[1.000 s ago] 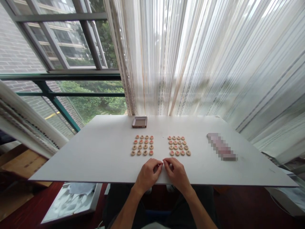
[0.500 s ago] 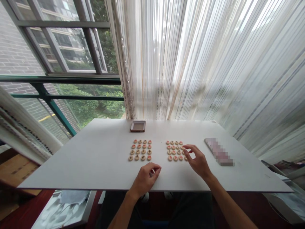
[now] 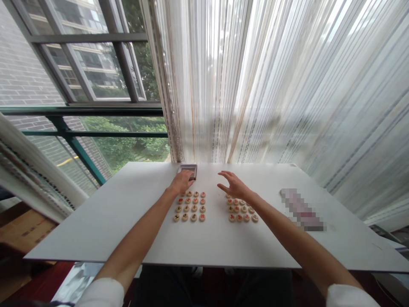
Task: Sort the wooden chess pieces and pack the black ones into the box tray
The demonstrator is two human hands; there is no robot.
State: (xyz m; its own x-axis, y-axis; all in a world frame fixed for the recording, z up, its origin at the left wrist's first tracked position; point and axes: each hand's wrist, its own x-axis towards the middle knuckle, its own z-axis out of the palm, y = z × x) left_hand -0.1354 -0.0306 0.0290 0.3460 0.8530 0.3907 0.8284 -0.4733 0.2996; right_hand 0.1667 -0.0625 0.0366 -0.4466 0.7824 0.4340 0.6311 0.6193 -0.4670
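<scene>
Reaches across a white table with both bare forearms, from white sleeves at 7 and 5 o'clock. Sets the left hand at 11 o'clock over a small, shallow box near the table's far edge, with fingers over its open near part and thumb beside its near right corner; cannot tell whether gripping the rim or only touching it. Holds the right hand at 1 o'clock, open, with thumb and fingers spread apart and pointing toward 10 o'clock.

Faces a left block of round, wooden-looking game pieces at 9 o'clock, laid flat in rows of four and marked with red and black characters, just on the near side of the box and partly covered at its far left corner by the left wrist. Faces a similar right block at 3 o'clock, partly hidden in its far rows by the right forearm.

Shares the tabletop with a long pinkish item farther out at 3 o'clock, blurred into coarse squares and slanted from 10 to 4 o'clock. Works before a sheer striped curtain at 12 to 2 o'clock, with a window at 10 o'clock above a dark railing and green shrubs.
</scene>
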